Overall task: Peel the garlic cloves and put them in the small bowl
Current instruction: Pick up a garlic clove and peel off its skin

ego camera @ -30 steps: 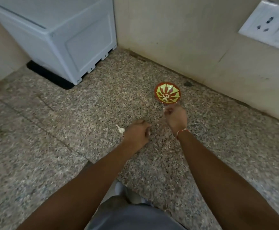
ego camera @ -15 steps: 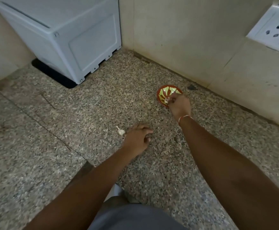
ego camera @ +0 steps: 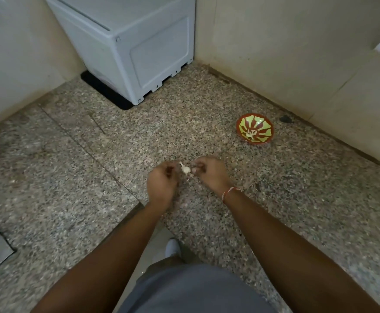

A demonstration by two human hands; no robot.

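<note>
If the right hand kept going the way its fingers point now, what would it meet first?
The right hand points left toward the garlic clove, which it would probably meet first, then the left hand. Depth is unclear.

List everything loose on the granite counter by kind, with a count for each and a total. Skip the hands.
Small bowl, red with a green pattern: 1
Garlic piece on the counter between the left hand and right hand: 1
White appliance in the corner: 1
Total: 3
Pale bits inside the bowl are too small to count.
</note>
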